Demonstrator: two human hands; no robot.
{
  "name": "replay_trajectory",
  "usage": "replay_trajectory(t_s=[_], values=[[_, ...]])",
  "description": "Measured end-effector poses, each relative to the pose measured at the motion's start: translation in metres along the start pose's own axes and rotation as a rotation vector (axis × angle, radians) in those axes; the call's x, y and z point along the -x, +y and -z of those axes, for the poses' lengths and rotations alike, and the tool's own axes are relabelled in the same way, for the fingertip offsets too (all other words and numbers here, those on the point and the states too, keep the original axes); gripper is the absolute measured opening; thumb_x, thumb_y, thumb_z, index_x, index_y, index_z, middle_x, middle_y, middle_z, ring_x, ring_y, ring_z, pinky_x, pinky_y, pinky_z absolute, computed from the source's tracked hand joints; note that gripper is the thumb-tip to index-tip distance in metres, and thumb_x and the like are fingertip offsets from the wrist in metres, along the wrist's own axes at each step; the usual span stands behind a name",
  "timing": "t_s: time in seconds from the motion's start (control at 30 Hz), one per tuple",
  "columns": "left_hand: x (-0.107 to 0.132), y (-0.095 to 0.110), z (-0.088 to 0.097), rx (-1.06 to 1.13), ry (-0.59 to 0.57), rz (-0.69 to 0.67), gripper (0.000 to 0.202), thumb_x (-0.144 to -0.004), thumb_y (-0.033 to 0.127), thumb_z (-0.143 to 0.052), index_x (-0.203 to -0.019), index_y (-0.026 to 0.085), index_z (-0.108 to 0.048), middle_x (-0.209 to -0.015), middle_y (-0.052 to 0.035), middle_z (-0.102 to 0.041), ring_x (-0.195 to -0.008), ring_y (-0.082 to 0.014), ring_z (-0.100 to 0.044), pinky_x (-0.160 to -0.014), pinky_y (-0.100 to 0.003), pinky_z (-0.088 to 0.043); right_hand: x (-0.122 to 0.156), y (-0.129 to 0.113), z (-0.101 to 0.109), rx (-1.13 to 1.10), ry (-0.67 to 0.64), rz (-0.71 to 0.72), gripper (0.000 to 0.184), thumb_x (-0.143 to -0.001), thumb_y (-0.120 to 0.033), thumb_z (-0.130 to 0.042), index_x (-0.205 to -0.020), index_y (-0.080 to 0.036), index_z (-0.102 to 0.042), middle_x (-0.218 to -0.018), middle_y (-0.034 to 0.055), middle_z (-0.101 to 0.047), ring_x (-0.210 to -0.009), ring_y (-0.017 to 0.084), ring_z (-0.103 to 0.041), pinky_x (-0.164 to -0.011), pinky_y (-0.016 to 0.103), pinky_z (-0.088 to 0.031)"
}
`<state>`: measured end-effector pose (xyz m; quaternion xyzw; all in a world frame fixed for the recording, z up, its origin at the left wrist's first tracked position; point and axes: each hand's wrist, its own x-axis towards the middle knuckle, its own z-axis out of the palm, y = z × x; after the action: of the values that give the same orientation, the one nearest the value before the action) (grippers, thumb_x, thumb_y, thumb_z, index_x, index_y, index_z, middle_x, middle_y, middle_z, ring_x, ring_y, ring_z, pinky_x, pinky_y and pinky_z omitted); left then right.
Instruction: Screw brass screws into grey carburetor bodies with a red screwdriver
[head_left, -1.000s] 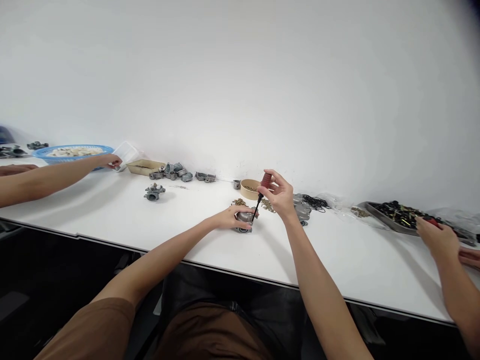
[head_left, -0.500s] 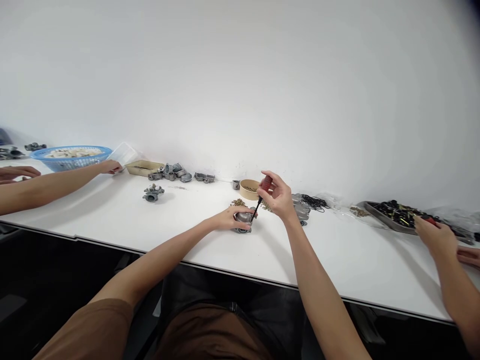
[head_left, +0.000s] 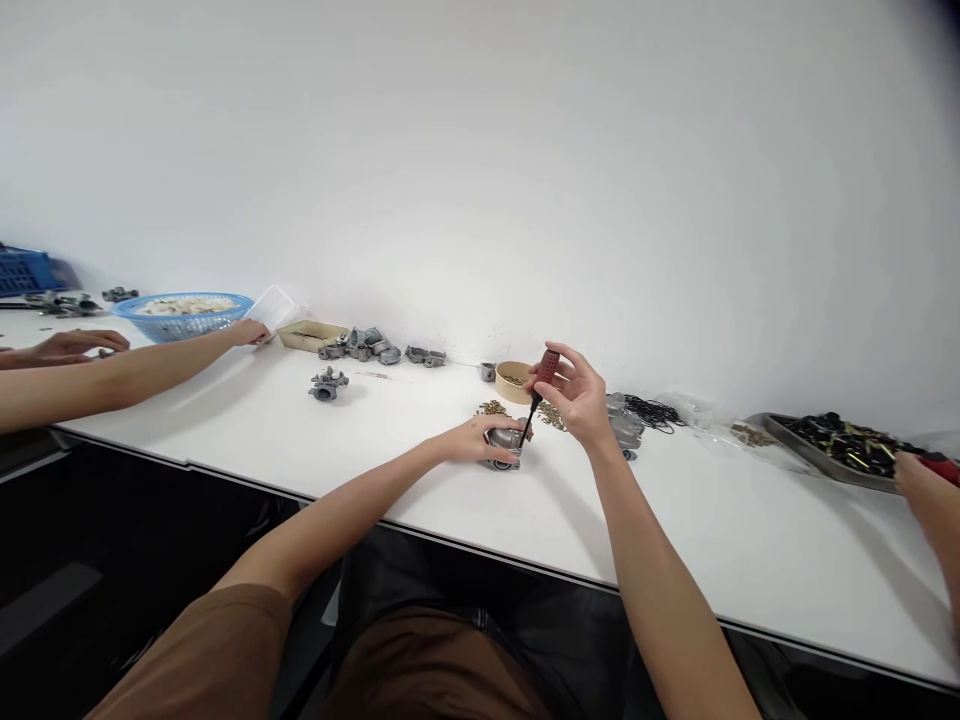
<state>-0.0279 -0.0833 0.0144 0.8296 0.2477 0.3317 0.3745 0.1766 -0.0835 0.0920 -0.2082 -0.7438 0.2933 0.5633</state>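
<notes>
My left hand point(head_left: 474, 440) is wrapped round a grey metal carburetor point(head_left: 504, 438) and steadies it on the white table. My right hand point(head_left: 581, 398) grips a screwdriver point(head_left: 548, 368) by its red handle. Its dark shaft slants down to the carburetor's right side, where the tip seems to touch; the exact contact is too small to make out. Just behind lie small brass screws point(head_left: 493, 408) in a loose pile, with a second pile of screws point(head_left: 553, 415) to the right. A round tan container point(head_left: 513, 382) with more small parts stands behind them.
At left, a co-worker's arm point(head_left: 157, 370) reaches past a blue basket point(head_left: 187, 325) toward a beige tray point(head_left: 311, 336). Several carburetor bodies point(head_left: 364, 343) line the wall. On the right are black cords point(head_left: 654, 412), a metal tray point(head_left: 817, 455) of dark parts and another person's hand point(head_left: 926, 490).
The view has turned slightly left, so everything sits further right. My hands keep their hold on the carburetor and the screwdriver. The hand at far right has moved partly out of view.
</notes>
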Motion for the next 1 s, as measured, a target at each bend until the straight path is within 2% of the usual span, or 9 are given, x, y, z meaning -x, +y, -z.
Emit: replay_trajectory(t_s=[0.13, 0.27, 0.43, 0.57, 0.63, 0.73, 0.8, 0.93, 1.0], values=[[-0.0003, -0.0003, 0.0002, -0.011, -0.004, 0.015, 0.057, -0.081, 0.041, -0.08, -0.134, 0.025, -0.065, -0.134, -0.008, -0.063, -0.123, -0.0255, -0.058, -0.102, -0.036, -0.048, 0.0001, -0.0009, 0.001, 0.108, 0.112, 0.014, 0.061, -0.076, -0.041, -0.082, -0.132, -0.027, -0.06, -0.104, 0.0052, -0.065, -0.09, 0.02, -0.067, -0.082, 0.038, -0.061], [-0.0003, -0.002, 0.0006, -0.009, -0.006, -0.001, 0.057, -0.082, 0.039, -0.08, -0.135, 0.026, -0.064, -0.136, -0.0066, -0.062, -0.125, -0.025, -0.056, -0.103, -0.035, -0.048, -0.0002, -0.0039, 0.001, -0.03, -0.011, 0.008, 0.061, -0.083, -0.045, -0.075, -0.137, -0.026, -0.055, -0.111, 0.0098, -0.066, -0.094, 0.023, -0.07, -0.085, 0.043, -0.061], [0.0002, -0.0035, 0.0005, -0.027, 0.001, 0.02, 0.058, -0.081, 0.039, -0.08, -0.135, 0.025, -0.064, -0.133, -0.0075, -0.063, -0.122, -0.025, -0.058, -0.102, -0.036, -0.048, -0.0004, -0.0012, 0.0018, 0.038, 0.088, -0.016, 0.064, -0.072, -0.042, -0.085, -0.129, -0.027, -0.06, -0.092, 0.0033, -0.067, -0.083, 0.021, -0.07, -0.077, 0.039, -0.062], [-0.0001, -0.0055, 0.0006, -0.021, -0.002, 0.013, 0.057, -0.081, 0.039, -0.079, -0.134, 0.025, -0.064, -0.133, -0.0077, -0.063, -0.121, -0.025, -0.058, -0.1, -0.036, -0.05, -0.0002, 0.0001, 0.0037, -0.068, 0.008, -0.034, 0.06, -0.08, -0.047, -0.078, -0.133, -0.027, -0.057, -0.106, 0.0083, -0.07, -0.089, 0.023, -0.072, -0.083, 0.044, -0.061], [-0.0003, -0.0067, 0.0005, -0.021, -0.001, 0.022, 0.058, -0.081, 0.04, -0.079, -0.134, 0.024, -0.065, -0.132, -0.0077, -0.064, -0.121, -0.0253, -0.058, -0.098, -0.036, -0.051, -0.0006, -0.0003, 0.0041, -0.089, -0.004, -0.055, 0.06, -0.08, -0.047, -0.078, -0.132, -0.026, -0.058, -0.104, 0.0084, -0.07, -0.087, 0.023, -0.072, -0.083, 0.045, -0.061], [-0.0005, -0.0071, 0.0003, -0.017, 0.001, 0.027, 0.058, -0.08, 0.04, -0.08, -0.134, 0.025, -0.065, -0.133, -0.0078, -0.063, -0.122, -0.0259, -0.058, -0.097, -0.036, -0.052, -0.0018, -0.0007, 0.0035, 0.009, 0.105, -0.039, 0.057, -0.071, -0.044, -0.086, -0.121, -0.026, -0.064, -0.089, 0.0027, -0.068, -0.082, 0.02, -0.069, -0.078, 0.038, -0.061], [-0.0005, -0.0061, 0.0001, -0.012, 0.0, 0.022, 0.058, -0.08, 0.04, -0.08, -0.134, 0.025, -0.065, -0.134, -0.0081, -0.063, -0.123, -0.0263, -0.057, -0.096, -0.036, -0.052, -0.0019, -0.0014, 0.0028, 0.053, 0.155, -0.018, 0.054, -0.07, -0.042, -0.087, -0.117, -0.026, -0.066, -0.087, 0.001, -0.066, -0.083, 0.018, -0.068, -0.077, 0.034, -0.06], [-0.0004, -0.0039, 0.0007, 0.006, -0.013, 0.021, 0.058, -0.08, 0.041, -0.08, -0.133, 0.024, -0.065, -0.135, -0.0091, -0.063, -0.121, -0.0262, -0.059, -0.089, -0.033, -0.054, 0.0003, -0.0045, 0.0033, -0.057, -0.014, -0.031, 0.06, -0.08, -0.042, -0.079, -0.133, -0.026, -0.058, -0.108, 0.0074, -0.07, -0.092, 0.021, -0.07, -0.086, 0.04, -0.06], [-0.0009, -0.0043, 0.0013, 0.012, -0.024, 0.024, 0.058, -0.08, 0.042, -0.08, -0.133, 0.024, -0.065, -0.135, -0.0094, -0.063, -0.12, -0.0262, -0.06, -0.087, -0.033, -0.054, 0.0015, -0.0054, 0.0036, -0.097, -0.065, -0.049, 0.062, -0.082, -0.042, -0.076, -0.137, -0.026, -0.055, -0.109, 0.0091, -0.071, -0.09, 0.022, -0.071, -0.086, 0.045, -0.061]])
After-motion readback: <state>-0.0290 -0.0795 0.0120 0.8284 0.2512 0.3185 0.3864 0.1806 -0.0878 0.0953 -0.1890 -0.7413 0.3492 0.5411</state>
